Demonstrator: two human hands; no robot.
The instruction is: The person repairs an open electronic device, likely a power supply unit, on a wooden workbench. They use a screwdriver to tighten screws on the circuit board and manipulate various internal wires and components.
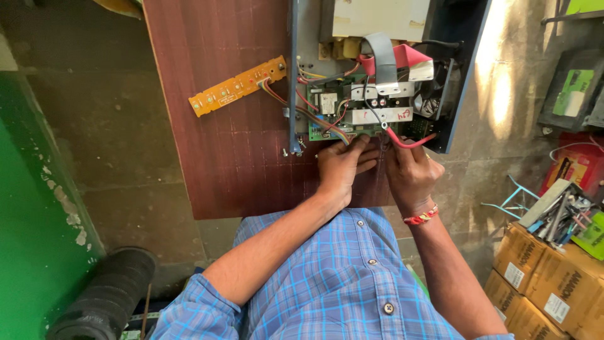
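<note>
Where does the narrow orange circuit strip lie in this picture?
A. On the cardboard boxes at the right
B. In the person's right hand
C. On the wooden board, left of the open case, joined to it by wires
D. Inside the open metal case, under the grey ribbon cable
C: the orange circuit strip lies flat on the wooden board, left of the open case, with coloured wires running from it into the case.

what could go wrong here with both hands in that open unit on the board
1. Both hands, left hand and right hand, press at the near edge of the green circuit board among loose wires; a tug might pull the red wire free.
2. The orange button strip lies loose on the wooden board, joined only by thin wires, so shifting the open metal case could strain them.
3. The case overhangs the board's right edge and might tip.
</note>
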